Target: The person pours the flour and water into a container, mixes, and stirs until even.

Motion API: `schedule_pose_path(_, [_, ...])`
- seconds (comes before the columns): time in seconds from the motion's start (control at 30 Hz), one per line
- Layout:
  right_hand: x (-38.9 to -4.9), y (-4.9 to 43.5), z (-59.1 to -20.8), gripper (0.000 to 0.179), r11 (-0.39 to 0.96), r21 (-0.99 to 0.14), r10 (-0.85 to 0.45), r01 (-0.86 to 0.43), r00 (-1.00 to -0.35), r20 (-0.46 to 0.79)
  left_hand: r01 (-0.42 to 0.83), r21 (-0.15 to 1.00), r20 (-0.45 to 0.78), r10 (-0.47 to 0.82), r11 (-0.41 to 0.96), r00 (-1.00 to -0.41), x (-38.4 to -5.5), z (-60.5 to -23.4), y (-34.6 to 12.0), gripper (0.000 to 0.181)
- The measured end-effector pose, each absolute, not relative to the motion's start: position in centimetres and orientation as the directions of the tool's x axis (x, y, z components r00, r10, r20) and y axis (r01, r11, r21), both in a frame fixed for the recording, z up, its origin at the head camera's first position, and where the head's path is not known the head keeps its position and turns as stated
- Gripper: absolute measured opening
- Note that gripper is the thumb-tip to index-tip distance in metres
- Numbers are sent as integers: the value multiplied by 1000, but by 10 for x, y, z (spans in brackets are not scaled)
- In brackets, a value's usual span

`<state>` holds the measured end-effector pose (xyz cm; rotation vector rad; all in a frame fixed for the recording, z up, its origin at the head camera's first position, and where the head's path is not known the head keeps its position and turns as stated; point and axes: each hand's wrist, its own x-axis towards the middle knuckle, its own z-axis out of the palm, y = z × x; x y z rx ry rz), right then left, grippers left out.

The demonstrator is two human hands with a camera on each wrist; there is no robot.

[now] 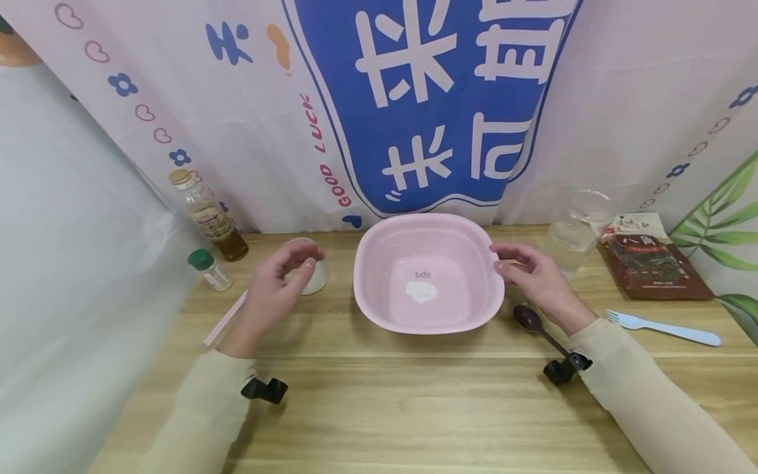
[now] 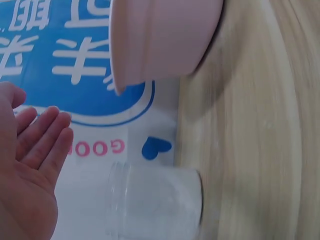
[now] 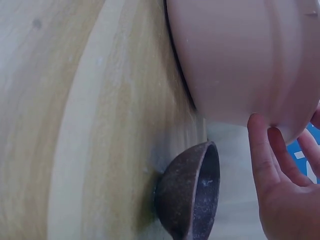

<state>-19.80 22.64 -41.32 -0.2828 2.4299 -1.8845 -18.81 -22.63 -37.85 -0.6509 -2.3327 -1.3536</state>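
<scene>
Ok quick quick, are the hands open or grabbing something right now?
Left hand: open, holding nothing.
Right hand: open, fingers just touching the pink basin.

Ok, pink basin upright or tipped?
Upright; the pink basin sits base down on the table, its inside floor visible from above.

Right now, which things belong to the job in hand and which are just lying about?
Likely in the job:
pink basin, touched by the right hand
clear jar, near the left hand

Apparently lying about:
bottle
green-capped shaker
pink stick
dark spoon
blue fork
brown packet
tall glass
</scene>
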Motion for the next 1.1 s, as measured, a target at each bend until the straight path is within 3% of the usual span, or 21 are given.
schedule_pose_path(0.47, [-197,227,-415,45,265,-958,-148,-107,-987,69,354,784,189,346,510,-919,-197,-396,-194,37])
schedule_pose_path(0.8, [-196,228,-416,44,272,-953,-160,-132,-983,90,348,811,195,343,471,-919,-206,-407,-180,43])
schedule_pose_path(1.1, [-195,232,-410,46,369,-921,-202,-127,-978,54,391,784,231,358,482,-905,-210,-412,-177,43])
